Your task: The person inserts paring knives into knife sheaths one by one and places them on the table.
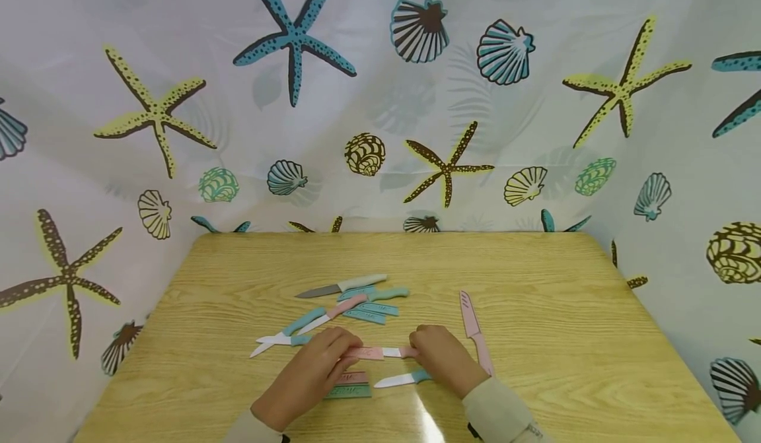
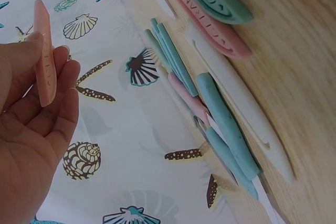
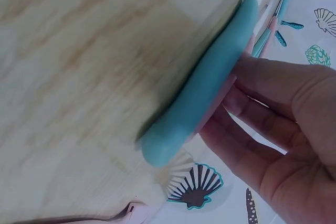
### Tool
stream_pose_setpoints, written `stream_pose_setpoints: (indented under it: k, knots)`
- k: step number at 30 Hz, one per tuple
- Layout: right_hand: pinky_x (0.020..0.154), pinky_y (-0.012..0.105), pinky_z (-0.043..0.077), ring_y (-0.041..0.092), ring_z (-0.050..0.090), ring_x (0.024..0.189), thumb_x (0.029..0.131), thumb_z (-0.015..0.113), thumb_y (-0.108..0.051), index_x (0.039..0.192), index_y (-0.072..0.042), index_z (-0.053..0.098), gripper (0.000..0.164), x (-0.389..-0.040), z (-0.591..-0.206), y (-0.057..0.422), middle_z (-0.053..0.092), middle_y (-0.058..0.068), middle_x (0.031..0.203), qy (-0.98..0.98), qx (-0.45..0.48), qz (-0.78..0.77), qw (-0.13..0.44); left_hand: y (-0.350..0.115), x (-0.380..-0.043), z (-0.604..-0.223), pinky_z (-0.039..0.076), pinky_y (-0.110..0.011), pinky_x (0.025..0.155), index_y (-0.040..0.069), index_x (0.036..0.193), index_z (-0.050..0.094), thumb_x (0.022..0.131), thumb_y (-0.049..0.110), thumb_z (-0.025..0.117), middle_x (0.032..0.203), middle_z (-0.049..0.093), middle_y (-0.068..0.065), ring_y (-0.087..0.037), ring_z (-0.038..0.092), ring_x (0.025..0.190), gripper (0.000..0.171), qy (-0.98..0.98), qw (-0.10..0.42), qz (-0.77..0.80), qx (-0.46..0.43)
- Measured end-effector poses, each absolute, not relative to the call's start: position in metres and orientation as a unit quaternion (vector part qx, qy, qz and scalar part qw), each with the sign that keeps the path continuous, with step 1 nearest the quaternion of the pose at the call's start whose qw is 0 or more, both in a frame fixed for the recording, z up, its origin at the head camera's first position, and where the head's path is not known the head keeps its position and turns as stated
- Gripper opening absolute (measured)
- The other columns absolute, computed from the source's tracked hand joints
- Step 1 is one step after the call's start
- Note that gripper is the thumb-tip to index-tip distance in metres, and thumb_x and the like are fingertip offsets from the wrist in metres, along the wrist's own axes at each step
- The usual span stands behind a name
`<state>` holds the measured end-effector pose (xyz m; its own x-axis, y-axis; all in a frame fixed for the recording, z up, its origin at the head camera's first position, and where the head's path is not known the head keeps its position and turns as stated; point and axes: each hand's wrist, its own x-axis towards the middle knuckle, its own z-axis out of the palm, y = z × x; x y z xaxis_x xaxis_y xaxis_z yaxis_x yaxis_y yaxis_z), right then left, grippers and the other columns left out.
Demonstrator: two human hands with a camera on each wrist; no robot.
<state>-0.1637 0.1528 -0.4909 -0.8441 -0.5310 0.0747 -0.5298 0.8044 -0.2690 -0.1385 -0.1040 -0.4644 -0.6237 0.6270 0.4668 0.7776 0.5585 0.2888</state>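
My left hand (image 1: 318,367) pinches a pink knife sheath (image 2: 45,56) between thumb and fingers. My right hand (image 1: 444,357) grips the pink handle (image 1: 408,352) of a small knife whose white blade (image 1: 391,352) points left at the sheath's end. In the right wrist view a teal-handled knife (image 3: 202,85) lies in front of my right hand and mostly hides the pink handle. That teal knife's white blade (image 1: 392,381) rests just below my hands. Beside my left hand lie a second pink sheath (image 1: 355,377) and a green sheath (image 1: 351,391).
Farther back are a grey-bladed knife with a white handle (image 1: 364,282), a pink-handled knife (image 1: 347,306), a green handle (image 1: 389,293) and teal sheaths (image 1: 380,308). Two teal-handled knives (image 1: 304,321) cross at left. A sheathed pink knife (image 1: 473,324) lies at right. Patterned cloth (image 1: 380,100) surrounds the table.
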Motion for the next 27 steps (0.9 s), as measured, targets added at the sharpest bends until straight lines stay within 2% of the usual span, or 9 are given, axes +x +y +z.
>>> stream_pose_setpoints:
  k: [20,27]
  knots:
    - [0.051,0.022,0.039,0.007,0.047,0.056,0.088,0.069,-0.019,0.069,-0.009,0.063,0.023,-0.1643,-0.4933,0.1492,0.054,-0.001,0.064,0.957,-0.262,-0.128,-0.010,-0.1045,-0.1386,-0.4647,0.050,-0.021,0.078,0.014,0.108,0.062,0.091,0.013,0.066,0.107,0.060,0.007,-0.006,0.055,0.095,0.018,-0.875,0.143,-0.241,-0.395]
    - [0.051,0.021,0.040,0.006,0.044,0.056,0.088,0.070,-0.014,0.071,-0.005,0.066,0.020,-0.1583,-0.4912,0.1492,0.053,-0.002,0.063,0.959,-0.241,-0.149,-0.023,-0.1061,-0.1378,-0.4683,0.050,-0.020,0.080,0.011,0.107,0.062,0.089,0.011,0.068,0.104,0.060,0.005,-0.007,0.055,0.094,0.019,-0.860,0.178,-0.242,-0.412]
